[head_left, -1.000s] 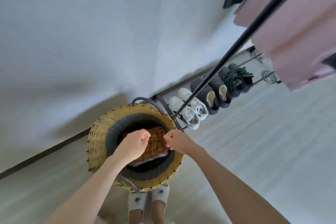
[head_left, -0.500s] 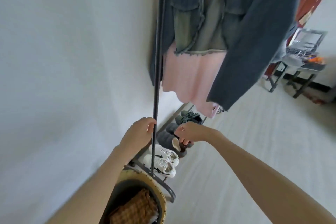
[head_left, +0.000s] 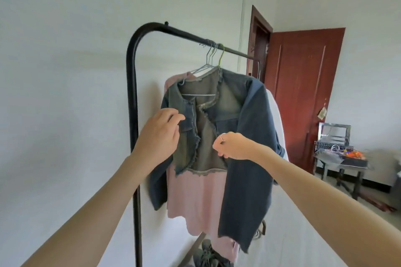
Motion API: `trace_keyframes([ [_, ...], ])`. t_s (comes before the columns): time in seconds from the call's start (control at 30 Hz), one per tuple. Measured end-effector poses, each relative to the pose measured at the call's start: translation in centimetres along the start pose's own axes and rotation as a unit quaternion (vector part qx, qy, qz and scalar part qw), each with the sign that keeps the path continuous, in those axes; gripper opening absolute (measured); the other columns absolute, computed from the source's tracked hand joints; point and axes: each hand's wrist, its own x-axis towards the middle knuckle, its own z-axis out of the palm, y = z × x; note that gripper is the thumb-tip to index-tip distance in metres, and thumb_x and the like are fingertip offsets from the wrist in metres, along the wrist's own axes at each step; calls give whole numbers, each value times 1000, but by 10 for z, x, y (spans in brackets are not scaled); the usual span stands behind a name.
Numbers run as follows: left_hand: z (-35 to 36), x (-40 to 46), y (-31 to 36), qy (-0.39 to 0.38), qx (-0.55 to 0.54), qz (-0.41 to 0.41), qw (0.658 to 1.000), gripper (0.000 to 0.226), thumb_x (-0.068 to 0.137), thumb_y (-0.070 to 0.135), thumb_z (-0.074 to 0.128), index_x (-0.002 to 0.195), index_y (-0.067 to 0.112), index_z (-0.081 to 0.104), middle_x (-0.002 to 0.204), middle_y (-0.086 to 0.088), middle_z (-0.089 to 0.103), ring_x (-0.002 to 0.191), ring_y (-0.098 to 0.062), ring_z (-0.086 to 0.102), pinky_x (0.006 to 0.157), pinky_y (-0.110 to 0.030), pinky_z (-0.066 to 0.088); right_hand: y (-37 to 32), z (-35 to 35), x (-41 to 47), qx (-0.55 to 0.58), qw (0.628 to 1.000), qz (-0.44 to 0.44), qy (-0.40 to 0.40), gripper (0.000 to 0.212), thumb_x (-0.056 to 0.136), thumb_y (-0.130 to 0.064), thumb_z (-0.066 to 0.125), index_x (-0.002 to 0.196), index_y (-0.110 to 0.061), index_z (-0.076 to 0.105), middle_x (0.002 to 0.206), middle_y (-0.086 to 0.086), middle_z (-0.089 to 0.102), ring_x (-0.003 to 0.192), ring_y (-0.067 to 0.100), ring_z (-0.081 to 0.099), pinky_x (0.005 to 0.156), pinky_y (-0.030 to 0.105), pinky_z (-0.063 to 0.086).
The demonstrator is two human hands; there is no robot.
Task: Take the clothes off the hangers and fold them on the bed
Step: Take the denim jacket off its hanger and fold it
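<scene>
**Both hands at the denim jacket, nothing off the rail yet**

The denim jacket (head_left: 236, 115) hangs at the front of the black clothes rack (head_left: 132, 115), near the bend where the top rail meets the upright, on a wire hanger (head_left: 201, 84) whose bar shows through the open neckline. It hangs outermost, which is probably why the person goes to it first.

The left hand (head_left: 159, 136) is at the jacket's left front panel, beside the chest pocket. Its fingers are bent toward the cloth and touch the panel's edge, but whether the grip has closed on the fabric I cannot tell. The right hand (head_left: 231, 146), with a ring on one finger, is in front of the other panel with its fingers curled in; it may be pinching the frayed edge, yet the hold itself is hidden from this angle. With one hand at each front edge, my reading is that the jacket is about to be spread and slid off the hanger's shoulders, so the task is at its very start.

Counted: three hooks sit together on the rail, two silver and one green hanger hook (head_left: 221, 55). Three garments show: the jacket, a pink top (head_left: 195, 197) behind it that hangs lower, and a white garment (head_left: 275, 115) behind the jacket's far sleeve. A dark shoe (head_left: 205, 253) lies at the foot of the rack; how many are there is unclear. The bed is not in view.
</scene>
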Motion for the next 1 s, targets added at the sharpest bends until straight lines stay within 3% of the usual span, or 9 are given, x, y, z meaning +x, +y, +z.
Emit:
trace_keyframes([
  [0.1, -5, 54, -4, 32, 82, 31, 996, 34, 77, -1, 64, 111, 1, 62, 119, -17, 59, 115, -37, 54, 92, -49, 48, 2, -43, 22, -35, 994, -8, 104, 31, 98, -26, 38, 110, -9, 60, 106, 10, 63, 100, 29, 58, 82, 32, 44],
  [0.27, -5, 135, -23, 34, 228, 101, 968, 40, 79, 6, 63, 120, 4, 59, 133, -16, 53, 134, -35, 38, 111, -50, 24, 8, -100, 61, -178, 946, -21, 270, 37, 99, -27, 37, 129, -12, 51, 130, 9, 52, 121, 28, 45, 98, 43, 38],
  [0.33, -9, 161, -31, 27, 268, 86, 959, 46, 89, 27, 61, 128, 5, 52, 143, -15, 43, 140, -34, 26, 115, -50, 10, 11, -116, 75, -221, 927, 0, 302, 41, 98, -29, 37, 135, -13, 45, 136, 8, 45, 126, 28, 39, 99, 43, 34],
  [0.4, -11, 180, -36, 5, 311, 54, 949, 70, 90, 54, 52, 142, 9, 35, 153, -11, 27, 145, -31, 11, 115, -51, -3, 15, -128, 91, -246, 918, 25, 311, 46, 98, -32, 38, 140, -13, 38, 143, 8, 37, 131, 28, 34, 103, 43, 32],
  [0.47, -9, 190, -41, -8, 342, 31, 939, 83, 90, 63, 42, 149, 11, 15, 158, -9, 11, 145, -30, 0, 113, -52, -11, 20, -133, 107, -250, 920, 49, 299, 51, 97, -34, 39, 142, -11, 31, 146, 9, 34, 134, 29, 31, 105, 45, 30],
  [0.63, -5, 192, -48, -15, 389, 3, 921, 74, 94, 51, 25, 150, 7, 2, 157, -17, 0, 145, -34, -4, 112, -50, -16, 21, -125, 136, -236, 927, 78, 280, 44, 97, -27, 44, 136, -8, 36, 127, 10, 51, 114, 29, 53, 85, 38, 42],
  [0.73, 5, 194, -53, 11, 384, 4, 923, 84, 91, 65, 25, 149, 5, 12, 156, -18, 10, 144, -35, 5, 111, -53, -15, 21, -110, 147, -266, 907, 83, 315, 27, 100, -26, 42, 119, -9, 52, 110, 6, 63, 100, 26, 61, 70, 31, 38],
  [0.87, 10, 195, -53, 23, 413, -3, 910, 92, 85, 76, 30, 144, 5, 30, 152, -17, 26, 141, -35, 19, 111, -54, -11, 22, -103, 154, -266, 890, 103, 355, 24, 100, -20, 39, 117, -11, 52, 100, 4, 67, 92, 25, 64, 60, 28, 34],
  [1.0, 8, 195, -45, 18, 385, -12, 923, 65, 96, 40, 36, 146, 2, 18, 155, -20, 12, 143, -38, 6, 110, -56, -15, 25, -116, 151, -265, 876, 99, 391, 25, 101, -21, 36, 118, -10, 50, 93, 5, 67, 84, 26, 64, 56, 28, 33],
])
